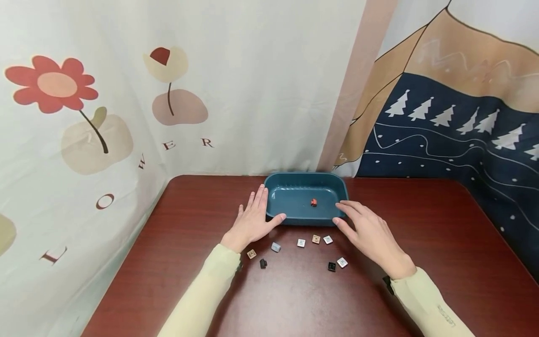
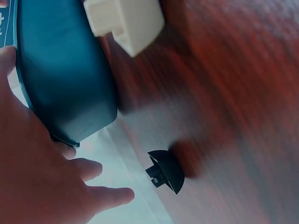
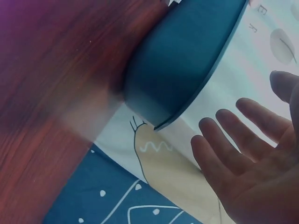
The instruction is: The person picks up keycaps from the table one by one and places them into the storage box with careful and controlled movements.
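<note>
A dark teal rectangular basin stands at the back of the table with one small orange-red piece inside. My left hand is spread at its left side, thumb by the front left corner. On the other side is my right hand, fingers loosely bent near the right rim; in the right wrist view they look apart from the basin. Neither hand holds anything. Several small keycap-like pieces lie in front: a black piece with a stem, a grey-blue piece, a white piece and a tan piece among them.
Dark red-brown wood tabletop lies under everything. Behind it hangs a pale curtain with printed flowers, and at the right a navy cloth with white trees. Another black piece lies beside a white one.
</note>
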Demonstrator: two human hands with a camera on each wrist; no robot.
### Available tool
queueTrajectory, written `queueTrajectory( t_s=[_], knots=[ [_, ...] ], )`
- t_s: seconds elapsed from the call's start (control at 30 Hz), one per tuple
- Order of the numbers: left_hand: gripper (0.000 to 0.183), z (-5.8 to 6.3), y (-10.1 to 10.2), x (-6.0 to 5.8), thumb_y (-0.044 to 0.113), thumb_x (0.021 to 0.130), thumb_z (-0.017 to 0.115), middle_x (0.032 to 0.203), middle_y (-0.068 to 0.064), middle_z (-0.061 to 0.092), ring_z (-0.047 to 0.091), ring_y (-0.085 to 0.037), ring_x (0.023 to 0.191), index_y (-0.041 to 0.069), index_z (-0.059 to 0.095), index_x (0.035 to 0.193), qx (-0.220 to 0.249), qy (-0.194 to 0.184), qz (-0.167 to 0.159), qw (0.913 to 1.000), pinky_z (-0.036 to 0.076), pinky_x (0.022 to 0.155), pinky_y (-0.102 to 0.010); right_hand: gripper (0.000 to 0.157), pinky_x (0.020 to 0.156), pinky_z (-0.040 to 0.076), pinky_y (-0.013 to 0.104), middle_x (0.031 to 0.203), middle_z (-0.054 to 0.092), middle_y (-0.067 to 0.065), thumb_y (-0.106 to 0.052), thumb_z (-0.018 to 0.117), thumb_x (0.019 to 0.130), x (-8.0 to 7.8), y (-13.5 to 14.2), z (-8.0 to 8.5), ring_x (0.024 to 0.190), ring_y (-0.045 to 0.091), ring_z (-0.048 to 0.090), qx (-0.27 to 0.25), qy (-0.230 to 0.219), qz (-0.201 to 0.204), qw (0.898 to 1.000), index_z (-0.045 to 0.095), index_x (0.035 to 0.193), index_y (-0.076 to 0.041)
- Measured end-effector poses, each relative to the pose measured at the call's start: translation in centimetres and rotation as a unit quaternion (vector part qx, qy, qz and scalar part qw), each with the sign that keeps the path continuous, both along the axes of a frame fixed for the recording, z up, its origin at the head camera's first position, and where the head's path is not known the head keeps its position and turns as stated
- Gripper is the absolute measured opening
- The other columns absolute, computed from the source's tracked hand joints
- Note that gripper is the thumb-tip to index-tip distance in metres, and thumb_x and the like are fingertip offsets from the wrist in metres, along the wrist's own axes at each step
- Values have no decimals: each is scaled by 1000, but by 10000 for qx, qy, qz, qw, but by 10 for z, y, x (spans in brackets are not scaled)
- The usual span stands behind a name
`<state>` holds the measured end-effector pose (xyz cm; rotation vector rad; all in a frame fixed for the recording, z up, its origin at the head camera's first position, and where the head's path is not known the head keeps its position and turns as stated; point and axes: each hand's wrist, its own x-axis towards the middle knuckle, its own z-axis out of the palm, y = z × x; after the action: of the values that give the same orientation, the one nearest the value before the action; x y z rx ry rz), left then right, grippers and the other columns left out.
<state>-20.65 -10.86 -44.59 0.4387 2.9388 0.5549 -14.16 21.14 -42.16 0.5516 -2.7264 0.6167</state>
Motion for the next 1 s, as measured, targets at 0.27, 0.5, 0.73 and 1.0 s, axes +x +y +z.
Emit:
queueTrajectory(
  t_s=[0.27, 0.5, 0.73, 1.0],
  knots=[
    [107, -2, 1, 0, 80, 95, 41, 174, -2, -4, 5, -34, 159, 10, 4, 167, 88, 50, -15, 9999, 15, 120, -68, 48, 93, 56, 55, 138, 64, 13, -35, 73, 98, 23, 2, 0, 123, 34, 63, 252, -201, 173, 9993, 67, 137, -9],
    [107, -3, 0, 0, 80, 95, 40, 174, -1, -7, 5, -33, 159, 12, 1, 167, 19, 36, 9, 10000, 15, 121, -66, 49, 94, 56, 51, 139, 64, 9, -36, 75, 96, 38, 5, -7, 123, 29, 64, 446, -275, 667, 9964, 68, 137, -10],
    [106, -2, -1, -1, 80, 96, 40, 174, -1, -6, 4, -34, 159, 10, 3, 167, 12, 1, 22, 10000, 16, 120, -67, 50, 99, 53, 50, 146, 60, 3, -40, 73, 97, 46, 8, -18, 129, 25, 59, 679, -591, 1175, 9890, 67, 140, -14],
    [106, -2, 0, 0, 79, 96, 42, 174, -1, -6, 4, -33, 159, 10, 3, 167, 62, 25, 37, 10000, 16, 120, -68, 54, 98, 51, 55, 146, 59, 4, -35, 78, 94, 54, 10, -25, 128, 27, 58, 1060, -820, 1461, 9802, 65, 142, -15]
  ],
)
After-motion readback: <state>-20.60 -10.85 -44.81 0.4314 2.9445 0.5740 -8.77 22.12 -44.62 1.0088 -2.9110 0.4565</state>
